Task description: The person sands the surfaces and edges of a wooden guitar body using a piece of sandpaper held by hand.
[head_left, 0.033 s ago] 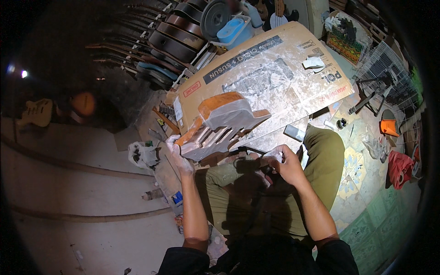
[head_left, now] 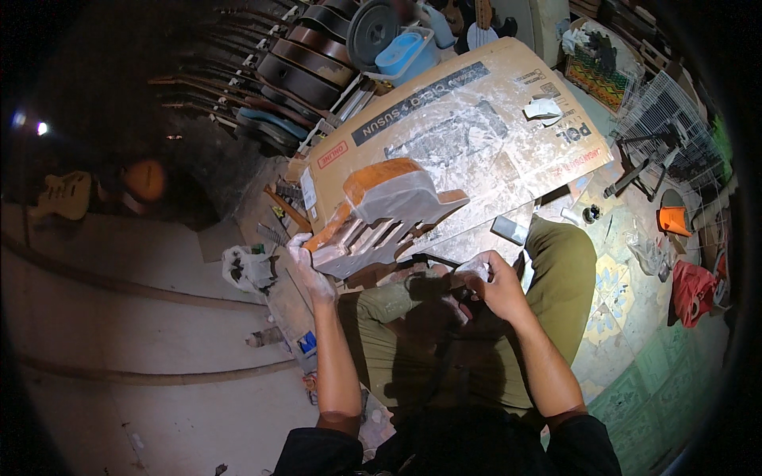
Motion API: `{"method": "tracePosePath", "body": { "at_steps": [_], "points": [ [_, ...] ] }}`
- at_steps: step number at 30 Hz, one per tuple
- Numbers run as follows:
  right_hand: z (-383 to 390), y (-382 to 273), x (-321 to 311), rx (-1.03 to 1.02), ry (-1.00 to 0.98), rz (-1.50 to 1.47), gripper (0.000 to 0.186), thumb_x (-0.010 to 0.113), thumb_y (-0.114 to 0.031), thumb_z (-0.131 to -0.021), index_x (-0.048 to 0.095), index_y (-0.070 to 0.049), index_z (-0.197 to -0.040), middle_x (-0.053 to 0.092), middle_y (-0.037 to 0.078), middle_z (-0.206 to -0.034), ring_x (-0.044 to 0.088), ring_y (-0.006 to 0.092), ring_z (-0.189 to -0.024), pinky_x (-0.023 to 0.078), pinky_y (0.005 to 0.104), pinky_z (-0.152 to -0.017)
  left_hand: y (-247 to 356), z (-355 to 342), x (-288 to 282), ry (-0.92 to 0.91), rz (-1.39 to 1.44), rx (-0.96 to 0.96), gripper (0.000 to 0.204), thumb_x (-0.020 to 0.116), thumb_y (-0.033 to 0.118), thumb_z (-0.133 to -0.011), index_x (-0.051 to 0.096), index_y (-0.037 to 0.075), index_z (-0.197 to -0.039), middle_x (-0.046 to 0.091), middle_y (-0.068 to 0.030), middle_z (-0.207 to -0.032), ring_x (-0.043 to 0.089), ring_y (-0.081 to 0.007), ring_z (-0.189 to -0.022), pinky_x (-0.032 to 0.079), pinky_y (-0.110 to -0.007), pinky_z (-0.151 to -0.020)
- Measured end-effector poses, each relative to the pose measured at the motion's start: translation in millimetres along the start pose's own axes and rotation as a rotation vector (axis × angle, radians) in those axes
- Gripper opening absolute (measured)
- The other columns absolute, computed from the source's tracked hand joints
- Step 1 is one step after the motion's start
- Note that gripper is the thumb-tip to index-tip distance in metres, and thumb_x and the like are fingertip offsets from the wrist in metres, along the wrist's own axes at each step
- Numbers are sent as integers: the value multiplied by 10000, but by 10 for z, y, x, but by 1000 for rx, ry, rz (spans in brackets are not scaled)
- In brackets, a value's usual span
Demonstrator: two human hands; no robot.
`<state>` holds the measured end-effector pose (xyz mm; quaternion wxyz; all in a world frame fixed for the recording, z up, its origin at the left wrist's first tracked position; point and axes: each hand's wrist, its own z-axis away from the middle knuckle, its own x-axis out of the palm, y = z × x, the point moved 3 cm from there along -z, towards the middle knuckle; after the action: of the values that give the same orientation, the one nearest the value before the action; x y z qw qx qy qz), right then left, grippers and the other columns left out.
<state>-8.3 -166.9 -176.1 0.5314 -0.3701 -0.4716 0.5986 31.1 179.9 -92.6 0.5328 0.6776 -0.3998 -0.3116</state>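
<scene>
My left hand (head_left: 309,268), whitened with dust, grips the lower left end of an electric guitar body (head_left: 389,213). The body is tilted up off the cardboard. Its sides are orange-brown with grey-white dust, and several slots are cut through its face. In front of my lap, to the right of the body and apart from it, my right hand (head_left: 494,284) is closed with thumb and fingers pinched together. Pale dust coats its fingers, and what they hold, if anything, I cannot make out.
A dusty cardboard sheet (head_left: 476,151) lies ahead, bearing a crumpled white piece (head_left: 544,109). A grey block (head_left: 509,229) sits by my right knee. Guitars (head_left: 302,67) stand racked at the far left beside a blue tub (head_left: 403,54). A red bag (head_left: 694,293) lies right.
</scene>
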Motion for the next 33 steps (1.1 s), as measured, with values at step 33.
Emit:
{"method": "tracePosePath", "body": {
  "at_steps": [33],
  "points": [
    [36,2,-213,-101,166,184,302,641,-166,-936,503,12,-1139,673,257,-920,671,341,-835,510,423,-771,985,151,1473,-327,-579,200,602,894,224,-722,519,9,-1142,645,-145,-1022,637,-259,-938,507,-374,-858]
  ]
}}
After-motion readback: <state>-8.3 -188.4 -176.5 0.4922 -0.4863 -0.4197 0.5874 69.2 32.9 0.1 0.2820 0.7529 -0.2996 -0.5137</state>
